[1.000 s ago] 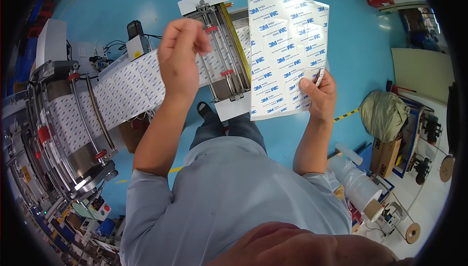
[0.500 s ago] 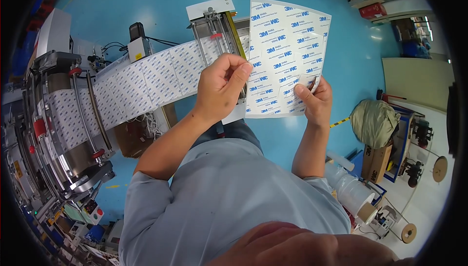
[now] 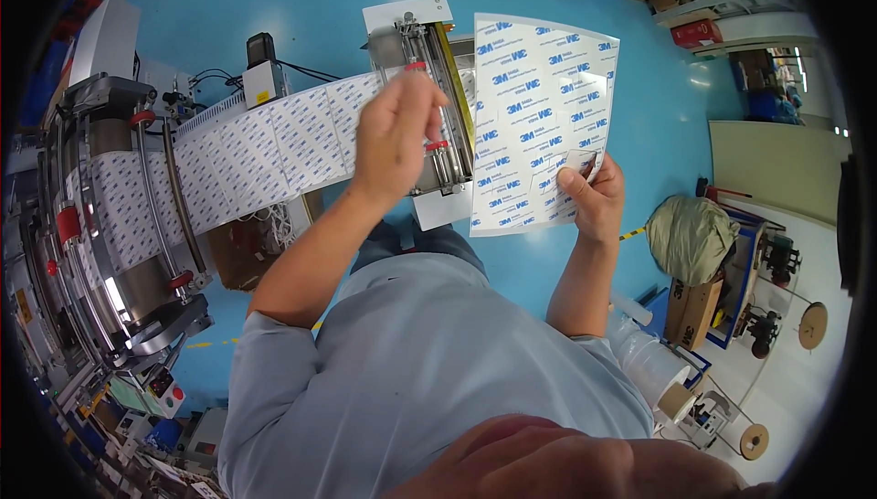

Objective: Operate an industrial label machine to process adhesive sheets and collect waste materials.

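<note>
Fingers (image 3: 577, 181) of your right hand (image 3: 594, 199) pinch sheet (image 3: 539, 124) at lower corner; sheet white, blue-printed, slightly curved, upright beside cutter (image 3: 429, 106). Left hand (image 3: 395, 138) loosely curled above cutter, holding nothing visible.

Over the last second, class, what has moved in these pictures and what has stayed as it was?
The left hand, raised clear a second ago, came down onto the printed sheet, then drew back left; it now hovers closed over the cutter machine, touching no sheet. What it pinches, if anything, cannot be told. The right hand still holds the sheet by its lower right edge, and the printed web still feeds the cutter.
</note>
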`<state>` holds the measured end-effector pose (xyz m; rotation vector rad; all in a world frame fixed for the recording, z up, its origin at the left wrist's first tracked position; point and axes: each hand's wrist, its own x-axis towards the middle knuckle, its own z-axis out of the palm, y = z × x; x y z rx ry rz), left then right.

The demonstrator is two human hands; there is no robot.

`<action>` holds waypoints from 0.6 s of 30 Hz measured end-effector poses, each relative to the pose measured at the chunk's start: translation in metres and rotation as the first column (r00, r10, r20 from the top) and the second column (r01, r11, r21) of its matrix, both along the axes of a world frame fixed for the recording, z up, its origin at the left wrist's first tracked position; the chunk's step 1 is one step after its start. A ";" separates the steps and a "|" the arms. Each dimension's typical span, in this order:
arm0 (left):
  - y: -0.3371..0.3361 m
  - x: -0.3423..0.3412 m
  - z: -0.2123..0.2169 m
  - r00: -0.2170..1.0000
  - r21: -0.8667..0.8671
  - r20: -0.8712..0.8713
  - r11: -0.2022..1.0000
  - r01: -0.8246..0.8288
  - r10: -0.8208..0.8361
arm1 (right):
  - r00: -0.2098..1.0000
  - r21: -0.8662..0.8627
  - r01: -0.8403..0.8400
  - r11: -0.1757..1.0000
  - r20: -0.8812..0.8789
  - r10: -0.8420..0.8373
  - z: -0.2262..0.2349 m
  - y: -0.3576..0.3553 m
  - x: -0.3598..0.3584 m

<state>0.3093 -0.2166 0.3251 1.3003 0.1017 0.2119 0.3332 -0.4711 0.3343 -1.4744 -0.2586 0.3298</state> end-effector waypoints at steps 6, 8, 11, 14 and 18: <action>-0.021 -0.015 -0.011 0.995 -0.070 0.005 0.993 0.096 -0.096 | 1.000 0.010 0.007 1.000 -0.014 -0.007 0.003 0.009 -0.001; -0.018 -0.013 -0.012 0.995 -0.034 0.006 0.994 0.101 -0.101 | 1.000 -0.021 -0.027 0.999 -0.004 0.027 0.004 0.012 -0.003; -0.017 -0.010 -0.011 0.999 0.002 0.007 0.999 0.051 -0.051 | 1.000 -0.014 -0.025 1.000 0.018 0.025 0.005 0.015 -0.005; -0.017 -0.008 -0.008 0.999 -0.012 0.040 1.000 -0.011 0.012 | 1.000 -0.050 -0.003 0.999 0.007 0.004 0.004 0.018 -0.007; -0.005 -0.001 -0.004 0.988 -0.067 0.002 0.986 -0.156 0.156 | 1.000 -0.055 -0.013 0.998 0.019 0.014 0.004 0.017 -0.010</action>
